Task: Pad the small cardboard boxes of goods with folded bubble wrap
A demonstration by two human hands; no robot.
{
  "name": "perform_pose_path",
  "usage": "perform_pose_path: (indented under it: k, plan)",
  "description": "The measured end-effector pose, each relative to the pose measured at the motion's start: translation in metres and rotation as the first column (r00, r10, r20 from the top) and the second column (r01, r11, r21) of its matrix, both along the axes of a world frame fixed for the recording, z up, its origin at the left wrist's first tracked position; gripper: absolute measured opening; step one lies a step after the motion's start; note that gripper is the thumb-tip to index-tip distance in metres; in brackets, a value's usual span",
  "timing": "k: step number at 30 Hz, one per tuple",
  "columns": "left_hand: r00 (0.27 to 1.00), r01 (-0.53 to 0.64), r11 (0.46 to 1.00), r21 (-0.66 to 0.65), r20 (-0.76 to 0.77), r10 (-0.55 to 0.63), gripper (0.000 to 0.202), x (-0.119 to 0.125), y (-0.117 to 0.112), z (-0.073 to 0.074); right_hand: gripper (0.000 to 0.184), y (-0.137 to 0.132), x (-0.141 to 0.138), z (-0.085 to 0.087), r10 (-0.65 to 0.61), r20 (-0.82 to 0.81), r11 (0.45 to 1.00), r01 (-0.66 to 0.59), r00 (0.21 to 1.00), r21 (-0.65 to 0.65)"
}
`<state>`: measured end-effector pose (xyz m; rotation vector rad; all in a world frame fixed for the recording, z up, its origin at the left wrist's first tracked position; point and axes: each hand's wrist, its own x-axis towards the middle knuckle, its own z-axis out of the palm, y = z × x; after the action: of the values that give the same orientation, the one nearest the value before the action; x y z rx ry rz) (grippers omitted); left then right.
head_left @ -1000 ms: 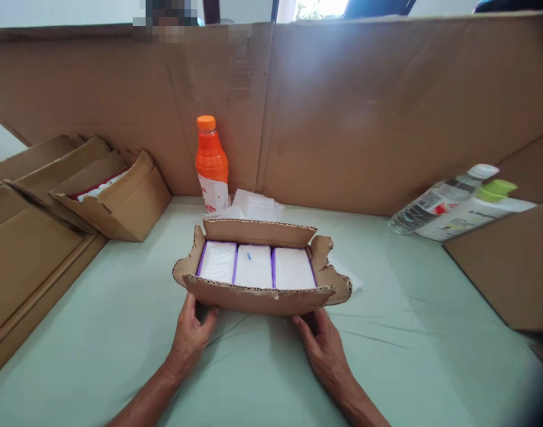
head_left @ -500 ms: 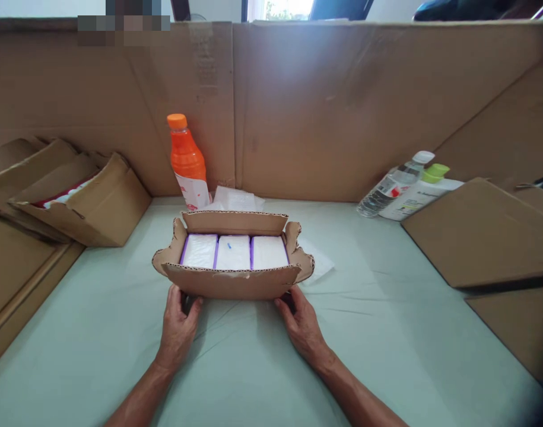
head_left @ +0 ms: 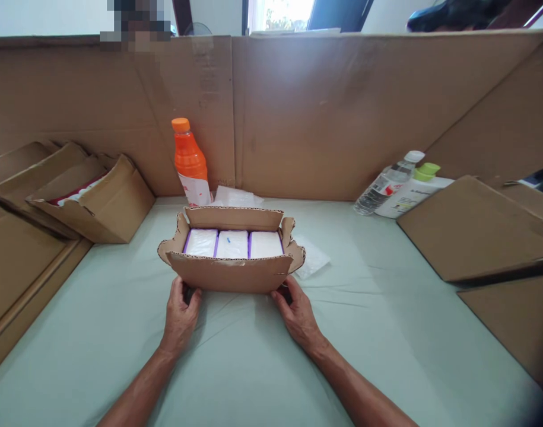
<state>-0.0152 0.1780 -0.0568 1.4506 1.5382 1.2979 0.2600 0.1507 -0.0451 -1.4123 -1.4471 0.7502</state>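
Observation:
A small open-topped cardboard box [head_left: 231, 276] with torn, wavy flaps stands upright on the green-covered table. Three white packs with purple edges [head_left: 233, 244] sit side by side inside it; the middle one has a small blue mark. My left hand [head_left: 181, 314] is closed on the lower left corner of the box, thumb at the front. At the lower right corner my right hand [head_left: 298, 312] grips in the same way. The other fingertips of both hands are partly hidden beside and under the box.
An orange bottle [head_left: 191, 163] and folded white sheets [head_left: 238, 196] stand behind the box. Another white sheet [head_left: 312, 259] lies to its right. Cardboard boxes [head_left: 106, 207] line the left; a clear bottle [head_left: 387, 184], a white green-capped bottle [head_left: 411, 193] and cardboard [head_left: 480, 231] are at right.
The box and both hands have shifted slightly away from me, toward the back cardboard wall. My view has also moved a little. Both hands keep their hold.

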Motion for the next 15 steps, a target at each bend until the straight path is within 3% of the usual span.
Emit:
perform_pose_path:
  k: [10,13,15]
  plan:
    - [1.000,0.001,1.000,-0.017,-0.014,-0.001,0.025,-0.001,0.000,0.001,0.040,-0.001,-0.001,0.002,0.017,0.043,0.999,-0.018,0.999,0.027]
    - [1.000,-0.009,1.000,-0.014,-0.030,0.009,0.030,-0.002,0.001,-0.001,0.039,-0.007,0.009,0.010,0.048,0.186,0.997,-0.057,0.981,0.047]
    - [1.000,-0.006,1.000,-0.004,-0.027,0.006,0.034,-0.002,0.001,-0.002,0.033,-0.009,0.024,0.017,0.000,0.343,0.989,-0.050,0.939,0.137]
